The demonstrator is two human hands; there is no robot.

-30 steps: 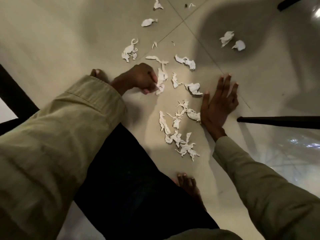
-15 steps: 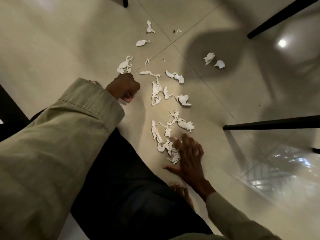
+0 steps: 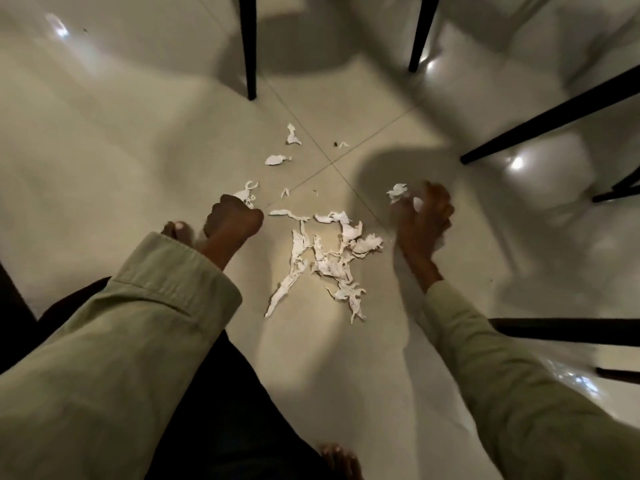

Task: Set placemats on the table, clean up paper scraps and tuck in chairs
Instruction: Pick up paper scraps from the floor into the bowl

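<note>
White torn paper scraps lie on the pale tiled floor. The main pile sits between my hands. My left hand is a closed fist resting on the floor left of the pile, partly covering a curled scrap; nothing shows inside the fist. My right hand, blurred, is right of the pile with its fingers curled around a small white scrap. Another crumpled scrap lies just left of its fingertips. Two loose scraps lie farther out.
Black chair legs stand at the far side, slant in from the right, and run low along the right. My bare feet and dark trousers fill the near floor.
My right hand left the near end of the scraps, now bunched into a tighter pile, and went out right to the two separate scraps. The left fist has stayed in place.
</note>
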